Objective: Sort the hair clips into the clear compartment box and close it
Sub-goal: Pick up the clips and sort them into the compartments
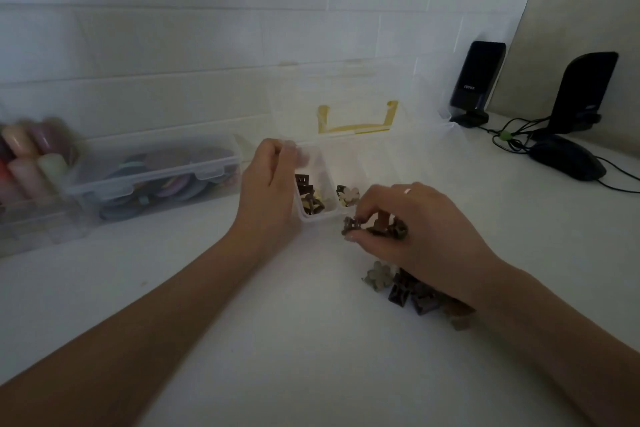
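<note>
The right hand [412, 222] pinches small brown plastic hair clips [375, 227]. The clear plastic compartment box [317, 217], lid up, sits just beside it at ten o'clock. The left hand [268, 191] grips the box's left wall.

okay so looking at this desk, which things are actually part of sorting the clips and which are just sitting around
Part of the job: clear compartment box, clips already in it, clips in the right hand, loose clip pile.

Lying about: closed clear case, speakers, mouse.
</note>
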Action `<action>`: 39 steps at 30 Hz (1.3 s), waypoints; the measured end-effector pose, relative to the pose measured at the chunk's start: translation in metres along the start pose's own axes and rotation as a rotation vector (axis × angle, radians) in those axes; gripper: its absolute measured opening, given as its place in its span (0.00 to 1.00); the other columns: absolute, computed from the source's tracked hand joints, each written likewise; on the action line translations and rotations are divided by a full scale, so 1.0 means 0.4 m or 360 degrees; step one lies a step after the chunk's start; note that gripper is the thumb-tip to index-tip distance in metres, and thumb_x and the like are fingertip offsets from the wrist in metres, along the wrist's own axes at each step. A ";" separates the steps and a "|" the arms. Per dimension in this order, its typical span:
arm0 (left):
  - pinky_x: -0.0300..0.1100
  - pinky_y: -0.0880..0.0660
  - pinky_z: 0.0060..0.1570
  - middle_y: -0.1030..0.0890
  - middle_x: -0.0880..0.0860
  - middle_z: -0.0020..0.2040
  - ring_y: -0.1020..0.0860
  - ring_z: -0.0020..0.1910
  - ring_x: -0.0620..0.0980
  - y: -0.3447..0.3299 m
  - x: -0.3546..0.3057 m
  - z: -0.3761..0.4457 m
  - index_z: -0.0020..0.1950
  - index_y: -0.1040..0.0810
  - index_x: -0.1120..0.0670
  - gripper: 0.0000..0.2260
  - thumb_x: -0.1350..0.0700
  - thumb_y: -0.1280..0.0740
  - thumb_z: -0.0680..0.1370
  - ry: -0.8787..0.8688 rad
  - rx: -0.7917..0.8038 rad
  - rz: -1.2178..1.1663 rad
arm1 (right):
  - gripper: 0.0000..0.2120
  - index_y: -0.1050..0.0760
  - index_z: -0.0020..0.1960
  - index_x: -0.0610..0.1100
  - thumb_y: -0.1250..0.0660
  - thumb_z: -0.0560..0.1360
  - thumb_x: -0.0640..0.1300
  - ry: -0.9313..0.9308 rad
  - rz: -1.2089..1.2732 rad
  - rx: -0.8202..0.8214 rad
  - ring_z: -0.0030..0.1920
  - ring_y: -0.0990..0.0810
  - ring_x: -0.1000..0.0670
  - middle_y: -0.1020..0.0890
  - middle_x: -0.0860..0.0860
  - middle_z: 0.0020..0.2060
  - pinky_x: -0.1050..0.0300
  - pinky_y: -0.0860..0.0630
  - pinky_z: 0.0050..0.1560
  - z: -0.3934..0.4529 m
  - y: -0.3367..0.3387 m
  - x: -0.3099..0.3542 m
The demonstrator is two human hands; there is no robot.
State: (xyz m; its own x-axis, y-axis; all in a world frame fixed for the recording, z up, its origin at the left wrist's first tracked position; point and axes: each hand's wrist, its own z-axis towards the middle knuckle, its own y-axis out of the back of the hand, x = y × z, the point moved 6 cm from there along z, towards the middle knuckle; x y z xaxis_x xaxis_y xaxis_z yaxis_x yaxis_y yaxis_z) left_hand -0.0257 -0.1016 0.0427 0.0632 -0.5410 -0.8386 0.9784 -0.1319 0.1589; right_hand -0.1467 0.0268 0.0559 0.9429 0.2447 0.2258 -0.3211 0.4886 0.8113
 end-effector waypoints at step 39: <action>0.27 0.33 0.31 0.29 0.43 0.33 0.29 0.29 0.35 -0.011 -0.031 -0.019 0.42 0.32 0.50 0.10 0.57 0.45 0.82 -0.0180 0.0074 0.0044 | 0.12 0.21 0.39 0.48 0.43 0.70 0.43 -0.0009 0.0047 -0.0332 0.46 0.27 0.52 0.20 0.54 0.44 0.56 0.32 0.48 0.007 0.044 -0.021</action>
State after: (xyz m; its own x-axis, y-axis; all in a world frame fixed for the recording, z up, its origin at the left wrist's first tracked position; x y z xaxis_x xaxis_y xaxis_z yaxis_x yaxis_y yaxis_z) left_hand -0.0294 -0.0882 0.0486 0.0652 -0.6349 -0.7699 0.9663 -0.1524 0.2075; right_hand -0.1600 0.0310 0.0700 0.9330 0.2572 0.2515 -0.3596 0.6442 0.6751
